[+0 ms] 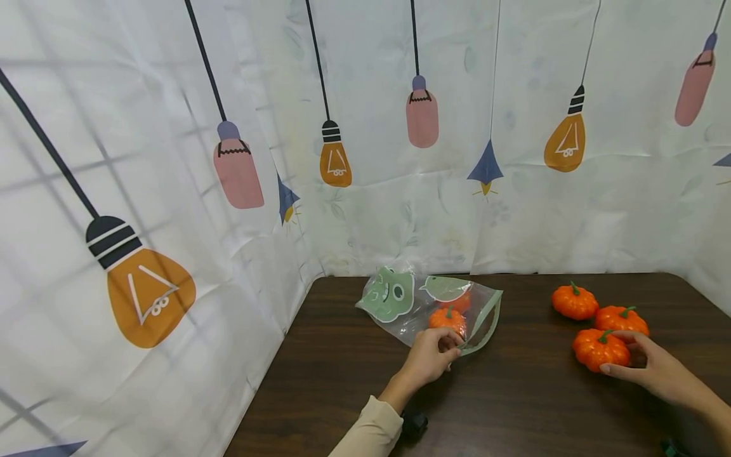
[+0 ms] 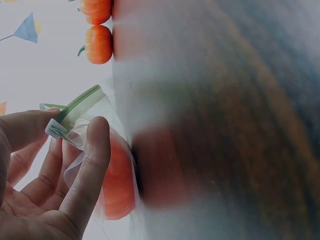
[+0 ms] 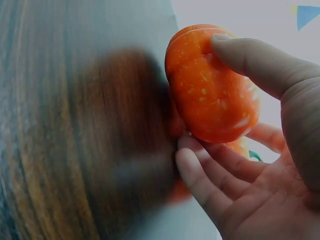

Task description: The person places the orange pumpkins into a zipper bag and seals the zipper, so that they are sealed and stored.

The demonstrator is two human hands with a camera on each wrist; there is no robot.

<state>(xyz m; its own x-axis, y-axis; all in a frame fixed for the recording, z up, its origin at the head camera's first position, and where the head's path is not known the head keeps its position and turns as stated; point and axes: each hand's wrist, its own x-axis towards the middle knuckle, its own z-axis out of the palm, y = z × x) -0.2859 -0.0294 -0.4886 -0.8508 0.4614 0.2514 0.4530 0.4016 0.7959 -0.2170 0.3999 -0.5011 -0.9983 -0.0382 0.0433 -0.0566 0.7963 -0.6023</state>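
Note:
My left hand (image 1: 429, 355) pinches the green-edged mouth of a clear zip bag (image 1: 419, 320) printed with green cartoon shapes. The bag lies on the table, with two small orange pumpkins (image 1: 447, 322) showing through its plastic. In the left wrist view, a white slider (image 2: 54, 129) sits at the fingertips on the green zip strip. Off to the right, my right hand (image 1: 657, 371) grips a glossy orange toy pumpkin (image 1: 594, 350) between thumb and fingers. Two more pumpkins, one (image 1: 574, 301) farther back and one (image 1: 619, 319) just behind the gripped one, stand close by.
The dark wooden table (image 1: 531, 406) reflects the things on it. A white curtain (image 1: 365, 222) printed with hanging lamps runs along its back and left. A small black object (image 1: 414, 424) is by the left wrist, and another dark one (image 1: 672, 448) near the right forearm.

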